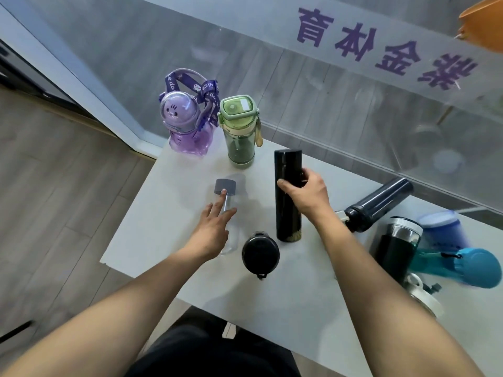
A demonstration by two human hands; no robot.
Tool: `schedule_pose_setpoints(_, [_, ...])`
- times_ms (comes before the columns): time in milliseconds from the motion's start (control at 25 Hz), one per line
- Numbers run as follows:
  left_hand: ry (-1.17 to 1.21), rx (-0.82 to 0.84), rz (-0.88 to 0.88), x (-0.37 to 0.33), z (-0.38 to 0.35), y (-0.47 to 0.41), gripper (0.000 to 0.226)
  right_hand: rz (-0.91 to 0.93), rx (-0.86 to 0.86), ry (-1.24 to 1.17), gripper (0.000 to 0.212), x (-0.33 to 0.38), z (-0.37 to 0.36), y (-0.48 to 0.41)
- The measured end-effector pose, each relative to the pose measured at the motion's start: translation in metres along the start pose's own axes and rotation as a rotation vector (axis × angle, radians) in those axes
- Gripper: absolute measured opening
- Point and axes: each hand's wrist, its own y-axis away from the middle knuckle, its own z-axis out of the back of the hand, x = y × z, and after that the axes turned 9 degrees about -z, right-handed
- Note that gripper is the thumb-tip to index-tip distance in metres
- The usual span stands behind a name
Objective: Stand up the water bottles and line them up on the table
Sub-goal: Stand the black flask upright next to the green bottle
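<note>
At the far left corner of the white table (152, 227) we see a purple bottle (185, 126) with a domed lid and a lanyard, standing upright. Just to its right stands a green bottle (239, 131) with a squarish lid. Nearer to us, our left hand (215, 224) lies with spread, open fingers against a clear bottle (230, 210) with a grey cap — touching it, not closed around it. The clear bottle appears upright. To its right, near the table's near edge, a short black bottle (260, 254) stands with its round lid facing up. Just beyond it stands a tall black flask (288, 197), and our right hand (306, 194) is wrapped around its middle, thumb on the left side and fingers curled round the right.

Farther right, a dark bottle (381, 204) lies on its side, well apart from the standing ones. At the right end a cluster sits close together — a black bottle with a silver ring (397, 248), a blue bottle (441, 229) behind it, and a teal bottle (457, 265) lying tipped over.
</note>
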Motion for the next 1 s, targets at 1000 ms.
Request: schedule_pose_setpoints(1000, [0.129, -0.045, 0.155, -0.007, 0.015, 0.007, 0.101, 0.244, -0.227, -0.204, 0.068, 0.02, 0.005, 0.001])
